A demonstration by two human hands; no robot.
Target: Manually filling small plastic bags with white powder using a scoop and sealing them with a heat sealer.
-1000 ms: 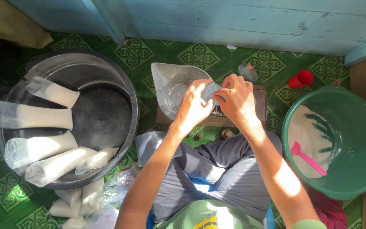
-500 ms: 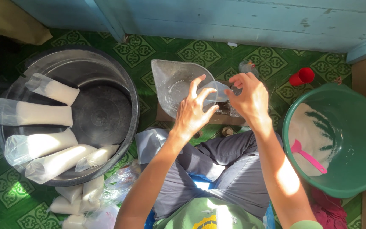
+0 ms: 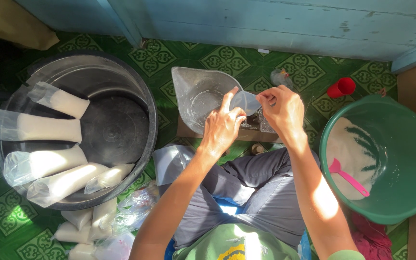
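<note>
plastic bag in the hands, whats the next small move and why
Probably spread the mouth of the small clear plastic bag wider. Both the left hand and the right hand pinch its rim, and it looks empty and barely open, above the clear bowl.

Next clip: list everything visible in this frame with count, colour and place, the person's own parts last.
Metal basin: one, grey, left on the floor.
Filled bags: about five in the basin, clear with white contents; more lie below it.
Clear plastic bowl: one, centre, before the hands.
Small clear bag: one, pinched between both hands.
Green tub: one, right, white grains inside.
Pink scoop: one, in the tub.
Red cup: one, above the tub.
Floor: green patterned.
Left hand: on the bag.
Right hand: on the bag.
</note>
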